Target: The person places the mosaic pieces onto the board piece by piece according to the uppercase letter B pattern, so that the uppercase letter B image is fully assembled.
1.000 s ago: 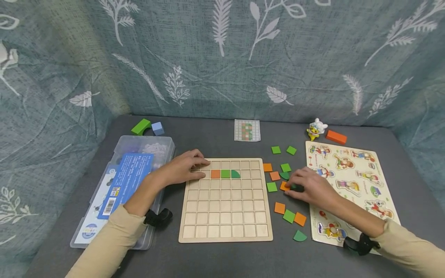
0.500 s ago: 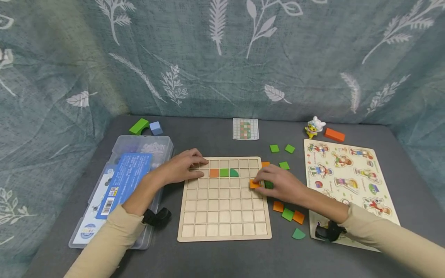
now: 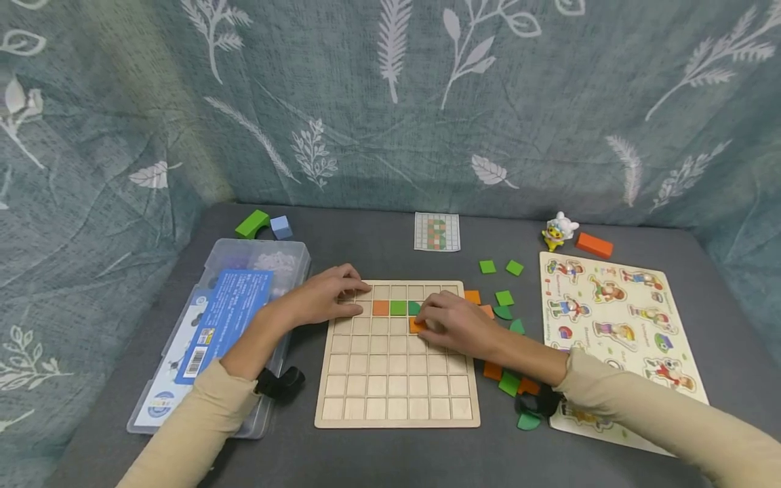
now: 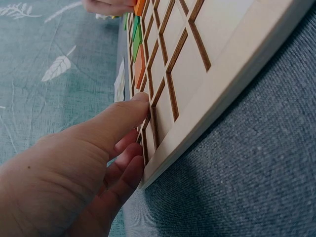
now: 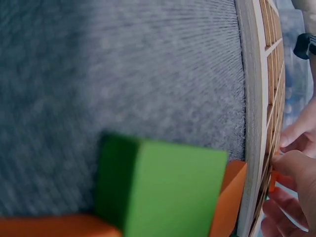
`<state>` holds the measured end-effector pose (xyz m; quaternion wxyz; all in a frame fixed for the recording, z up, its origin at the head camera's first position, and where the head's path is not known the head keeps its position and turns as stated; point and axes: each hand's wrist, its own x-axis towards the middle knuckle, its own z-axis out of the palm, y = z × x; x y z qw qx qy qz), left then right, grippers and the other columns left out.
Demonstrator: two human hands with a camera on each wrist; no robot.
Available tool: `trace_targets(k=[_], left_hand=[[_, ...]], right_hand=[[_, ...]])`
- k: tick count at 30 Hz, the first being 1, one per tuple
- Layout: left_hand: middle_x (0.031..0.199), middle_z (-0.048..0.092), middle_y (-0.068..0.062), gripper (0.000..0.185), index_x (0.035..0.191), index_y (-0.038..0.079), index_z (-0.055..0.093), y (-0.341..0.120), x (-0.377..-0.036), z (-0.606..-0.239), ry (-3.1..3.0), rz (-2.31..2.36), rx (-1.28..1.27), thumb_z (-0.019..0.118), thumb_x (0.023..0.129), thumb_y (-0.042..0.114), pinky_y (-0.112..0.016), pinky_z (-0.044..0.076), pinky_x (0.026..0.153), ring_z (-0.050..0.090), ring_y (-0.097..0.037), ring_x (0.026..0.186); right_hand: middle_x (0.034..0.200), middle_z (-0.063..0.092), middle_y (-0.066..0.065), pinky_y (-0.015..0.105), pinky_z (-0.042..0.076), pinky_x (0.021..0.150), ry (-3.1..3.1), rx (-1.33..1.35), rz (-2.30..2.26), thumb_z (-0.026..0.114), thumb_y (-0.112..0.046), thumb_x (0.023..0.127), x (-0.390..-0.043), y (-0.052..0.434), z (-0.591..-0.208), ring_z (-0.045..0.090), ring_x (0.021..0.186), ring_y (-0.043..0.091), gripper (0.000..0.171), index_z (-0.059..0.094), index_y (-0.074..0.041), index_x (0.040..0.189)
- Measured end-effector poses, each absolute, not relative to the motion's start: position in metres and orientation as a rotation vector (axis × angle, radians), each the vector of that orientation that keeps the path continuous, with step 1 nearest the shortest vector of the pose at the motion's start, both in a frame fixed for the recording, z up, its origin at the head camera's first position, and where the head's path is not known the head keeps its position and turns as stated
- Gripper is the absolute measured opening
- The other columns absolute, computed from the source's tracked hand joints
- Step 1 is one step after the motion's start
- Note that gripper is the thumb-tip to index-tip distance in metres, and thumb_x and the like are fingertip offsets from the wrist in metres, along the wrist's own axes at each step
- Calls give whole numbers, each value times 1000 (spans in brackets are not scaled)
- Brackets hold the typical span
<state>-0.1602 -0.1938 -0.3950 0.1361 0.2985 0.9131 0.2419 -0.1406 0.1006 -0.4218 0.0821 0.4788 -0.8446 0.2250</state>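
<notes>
A wooden grid board [image 3: 396, 386] lies in the middle of the table. My left hand [image 3: 323, 297] rests on its upper left corner; in the left wrist view the thumb touches the grid and other fingers lie at the edge. My right hand [image 3: 457, 324] pinches an orange square tile [image 3: 417, 326] over the third row. In the second row sit an orange square [image 3: 381, 308], a green square [image 3: 398, 308] and a dark green quarter-circle [image 3: 413, 308], the last partly hidden by the right fingers.
Loose green square tiles [image 3: 504, 298], orange tiles [image 3: 472, 297] and quarter-circles [image 3: 528, 421] lie right of the board. A pattern card [image 3: 436, 232] is behind it. A plastic case [image 3: 287, 261] stands left, a picture puzzle [image 3: 616, 325] right. A figurine [image 3: 558, 230] and blocks [image 3: 594, 245] are at the back.
My right hand has picked the orange square tile from the loose pieces and carried it left onto the board, below the quarter-circle. The left hand has stayed at the board's corner.
</notes>
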Motion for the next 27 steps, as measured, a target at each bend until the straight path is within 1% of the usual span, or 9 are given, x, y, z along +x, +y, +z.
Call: trace_targets(k=[8, 22, 27], left_hand=[[116, 56, -9, 40, 129, 7, 63, -194, -159, -396, 2638, 707, 869, 66, 93, 24, -36, 48, 84, 56, -18, 97], [116, 56, -9, 40, 129, 7, 63, -192, -160, -393, 2629, 722, 866, 67, 93, 24, -36, 49, 84, 56, -19, 97], [115, 56, -9, 39, 129, 7, 63, -193, -161, -395, 2631, 724, 873, 66, 93, 23, -36, 48, 83, 56, -18, 96]], right_hand=[[97, 67, 1, 25, 54, 76, -2521, 1445, 637, 76, -19, 85, -140, 98, -423, 62, 91, 15, 12, 74, -13, 95], [94, 67, 1, 24, 53, 76, -2475, 1457, 551, 78, -21, 82, -142, 98, -422, 61, 88, 15, 12, 75, -12, 90], [97, 66, 0, 25, 52, 76, -2487, 1444, 622, 78, -23, 82, -138, 110, -419, 60, 92, 15, 15, 76, -13, 94]])
